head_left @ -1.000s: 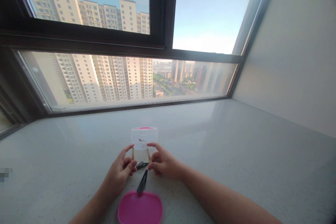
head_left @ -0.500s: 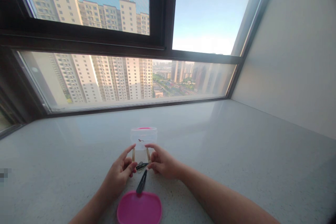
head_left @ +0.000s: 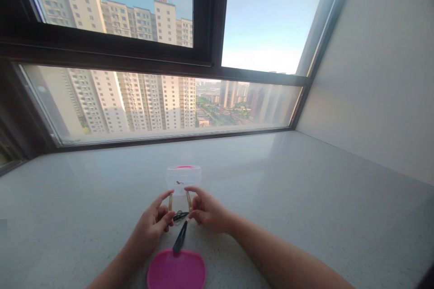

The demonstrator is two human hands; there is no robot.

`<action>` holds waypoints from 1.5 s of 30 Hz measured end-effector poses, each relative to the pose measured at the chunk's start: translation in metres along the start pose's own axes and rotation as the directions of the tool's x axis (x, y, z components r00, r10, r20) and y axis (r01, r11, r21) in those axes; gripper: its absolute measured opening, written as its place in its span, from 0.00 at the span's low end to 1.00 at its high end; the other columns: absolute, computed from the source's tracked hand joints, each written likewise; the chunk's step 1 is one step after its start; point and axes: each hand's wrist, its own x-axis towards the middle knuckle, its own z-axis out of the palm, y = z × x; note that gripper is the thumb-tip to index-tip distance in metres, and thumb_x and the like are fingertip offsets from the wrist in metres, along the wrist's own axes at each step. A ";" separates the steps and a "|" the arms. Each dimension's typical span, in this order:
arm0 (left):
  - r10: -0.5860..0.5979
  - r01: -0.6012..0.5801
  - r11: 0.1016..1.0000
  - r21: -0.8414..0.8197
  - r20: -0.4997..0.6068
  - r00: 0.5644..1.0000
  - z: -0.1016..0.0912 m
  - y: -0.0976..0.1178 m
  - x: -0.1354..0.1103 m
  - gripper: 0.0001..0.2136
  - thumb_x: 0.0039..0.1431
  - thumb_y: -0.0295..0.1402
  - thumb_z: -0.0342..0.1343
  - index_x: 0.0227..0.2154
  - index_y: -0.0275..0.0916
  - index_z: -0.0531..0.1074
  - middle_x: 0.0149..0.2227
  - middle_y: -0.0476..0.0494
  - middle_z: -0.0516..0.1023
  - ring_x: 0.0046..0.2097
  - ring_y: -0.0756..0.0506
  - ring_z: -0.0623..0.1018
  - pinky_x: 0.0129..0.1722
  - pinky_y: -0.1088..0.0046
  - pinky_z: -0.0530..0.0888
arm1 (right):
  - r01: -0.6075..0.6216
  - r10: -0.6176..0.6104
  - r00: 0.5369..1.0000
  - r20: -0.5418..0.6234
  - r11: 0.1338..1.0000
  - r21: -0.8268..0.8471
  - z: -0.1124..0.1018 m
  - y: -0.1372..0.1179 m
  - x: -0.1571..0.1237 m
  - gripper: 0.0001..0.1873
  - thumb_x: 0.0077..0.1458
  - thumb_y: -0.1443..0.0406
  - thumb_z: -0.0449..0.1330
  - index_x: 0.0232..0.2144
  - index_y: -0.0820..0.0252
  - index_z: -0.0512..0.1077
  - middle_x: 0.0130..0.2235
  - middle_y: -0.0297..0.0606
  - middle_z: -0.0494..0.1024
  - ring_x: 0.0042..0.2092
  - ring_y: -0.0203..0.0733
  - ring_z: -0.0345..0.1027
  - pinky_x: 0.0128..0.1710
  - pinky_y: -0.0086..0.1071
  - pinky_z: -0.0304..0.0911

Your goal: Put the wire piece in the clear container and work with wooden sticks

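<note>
Now black hair clip (head_left: 181, 215) between both grips

A high-rise flat: a wide stone windowsill (head_left: 271, 180) beneath a window (head_left: 162, 99) facing apartment towers (head_left: 111, 58).

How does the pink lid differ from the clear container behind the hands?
The pink lid is opaque and lies flat, nearest the camera; the clear container is see-through, stands upright and sits beyond both hands. A black hair clip rests against the lid's far edge, not the container. Both sit on the pale countertop.
</note>
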 end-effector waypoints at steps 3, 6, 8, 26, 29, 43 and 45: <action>-0.001 0.001 1.000 0.003 0.001 1.000 0.000 0.000 0.000 0.33 0.48 0.42 0.55 0.54 0.29 0.55 0.18 0.54 0.69 0.21 0.49 0.67 0.23 0.75 0.65 | 0.003 -0.003 1.000 0.002 1.000 0.000 -0.001 0.002 0.000 0.33 0.45 0.73 0.59 0.53 0.54 0.55 0.26 0.26 0.60 0.20 0.27 0.55 0.18 0.21 0.53; -0.008 0.008 1.000 -0.001 -0.001 1.000 0.001 0.001 0.000 0.33 0.47 0.42 0.55 0.54 0.30 0.55 0.17 0.54 0.69 0.21 0.50 0.66 0.22 0.75 0.65 | -0.003 0.003 1.000 -0.005 1.000 0.000 -0.002 0.004 0.001 0.31 0.45 0.72 0.60 0.52 0.54 0.56 0.27 0.26 0.60 0.21 0.26 0.55 0.19 0.21 0.53; -0.013 0.013 1.000 -0.004 -0.002 1.000 0.001 0.001 0.000 0.33 0.47 0.43 0.55 0.54 0.30 0.55 0.17 0.55 0.68 0.21 0.50 0.66 0.22 0.75 0.65 | -0.003 0.003 1.000 -0.003 1.000 0.008 -0.002 0.005 0.001 0.31 0.45 0.71 0.60 0.51 0.54 0.56 0.27 0.26 0.60 0.21 0.26 0.55 0.19 0.22 0.53; 0.015 -0.015 0.999 -0.028 -0.010 1.000 -0.003 -0.011 0.004 0.30 0.48 0.41 0.56 0.52 0.33 0.57 0.19 0.54 0.70 0.23 0.49 0.69 0.24 0.75 0.66 | -0.025 0.025 0.998 -0.062 1.000 0.013 -0.002 0.011 0.003 0.32 0.42 0.63 0.64 0.50 0.59 0.60 0.26 0.27 0.64 0.21 0.28 0.57 0.19 0.24 0.54; -0.010 0.010 1.000 -0.024 -0.005 1.000 -0.004 -0.010 0.004 0.19 0.46 0.40 0.58 0.39 0.33 0.68 0.21 0.51 0.72 0.25 0.49 0.69 0.25 0.76 0.66 | -0.091 0.091 0.994 -0.060 0.996 0.007 -0.001 0.008 0.003 0.22 0.44 0.59 0.63 0.41 0.66 0.68 0.24 0.31 0.68 0.22 0.30 0.59 0.21 0.25 0.54; -0.041 0.042 0.998 0.038 -0.021 0.999 -0.006 -0.010 0.004 0.15 0.45 0.42 0.58 0.30 0.34 0.74 0.21 0.50 0.73 0.24 0.49 0.68 0.24 0.77 0.66 | -0.118 0.118 0.991 -0.068 0.993 0.007 0.001 0.002 0.002 0.25 0.42 0.55 0.62 0.40 0.67 0.71 0.24 0.34 0.70 0.23 0.32 0.59 0.23 0.28 0.56; -0.033 0.033 0.998 0.049 -0.003 0.999 -0.006 -0.010 0.004 0.14 0.46 0.42 0.57 0.29 0.35 0.74 0.21 0.51 0.72 0.23 0.49 0.68 0.23 0.77 0.65 | -0.114 0.113 0.991 -0.072 0.994 -0.003 0.001 0.001 0.001 0.25 0.43 0.55 0.62 0.40 0.67 0.71 0.24 0.34 0.69 0.23 0.32 0.59 0.23 0.28 0.55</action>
